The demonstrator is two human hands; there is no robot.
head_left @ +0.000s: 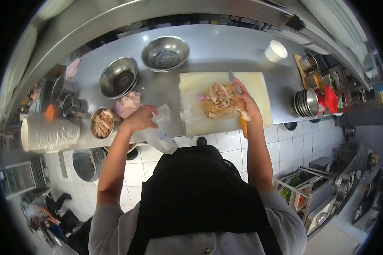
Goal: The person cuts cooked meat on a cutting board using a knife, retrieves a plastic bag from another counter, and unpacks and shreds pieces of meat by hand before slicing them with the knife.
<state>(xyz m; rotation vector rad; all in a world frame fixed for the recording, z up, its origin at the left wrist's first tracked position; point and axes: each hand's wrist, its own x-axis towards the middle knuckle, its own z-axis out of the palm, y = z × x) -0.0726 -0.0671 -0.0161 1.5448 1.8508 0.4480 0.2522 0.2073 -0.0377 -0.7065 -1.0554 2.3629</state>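
On a white cutting board lies a pile of sliced cooked meat. My right hand is curved against the pile's right side, with a knife's yellow handle below its palm; whether the fingers grip it is hard to tell. My left hand is closed at the top edge of a clear plastic bag, which hangs over the counter's front edge. Beside that hand are a crumpled pinkish bag and a metal bowl of meat strips.
Two metal bowls stand toward the back left. A white cup is at the back right, stacked metal bowls at the right. Stacked white containers are at the far left, with a shelf edge overhead.
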